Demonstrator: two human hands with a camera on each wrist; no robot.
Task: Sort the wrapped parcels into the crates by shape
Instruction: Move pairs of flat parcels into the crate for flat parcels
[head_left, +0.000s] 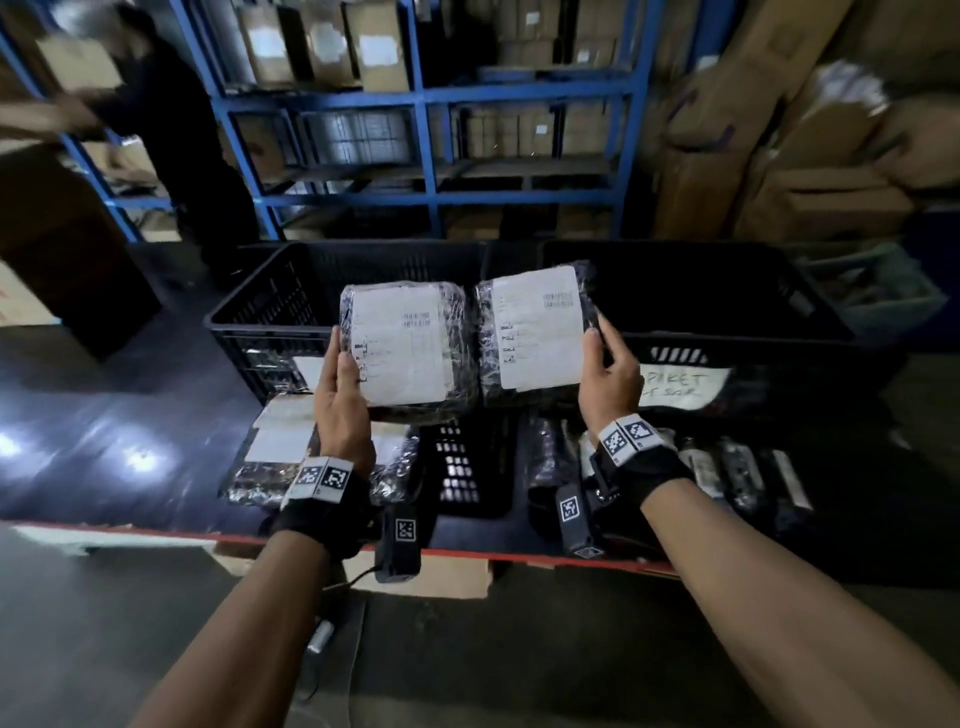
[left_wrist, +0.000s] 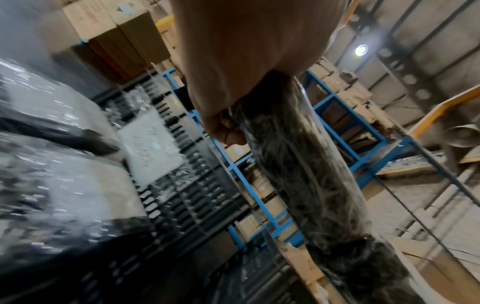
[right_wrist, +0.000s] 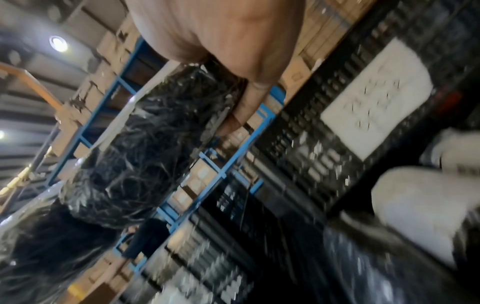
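My left hand (head_left: 340, 384) grips a flat square parcel (head_left: 410, 348) wrapped in black plastic film with a white label. The right hand (head_left: 605, 364) holds a second flat labelled parcel (head_left: 535, 332) beside it. Both parcels are held up side by side in front of two black crates (head_left: 260, 312) (head_left: 727, 301). Seen edge-on in the left wrist view, the left parcel (left_wrist: 298, 174) sits under my thumb. The right parcel (right_wrist: 145, 144) shows in the right wrist view with a finger (right_wrist: 246, 107) on its side.
Flat labelled parcels (head_left: 280, 441) lie on the dark table at lower left, long narrow wrapped ones (head_left: 727, 467) at lower right. A handwritten paper sign (head_left: 680, 384) hangs on the right crate. Blue shelving (head_left: 426, 93) with cartons stands behind. Another person (head_left: 171, 130) carries a box at far left.
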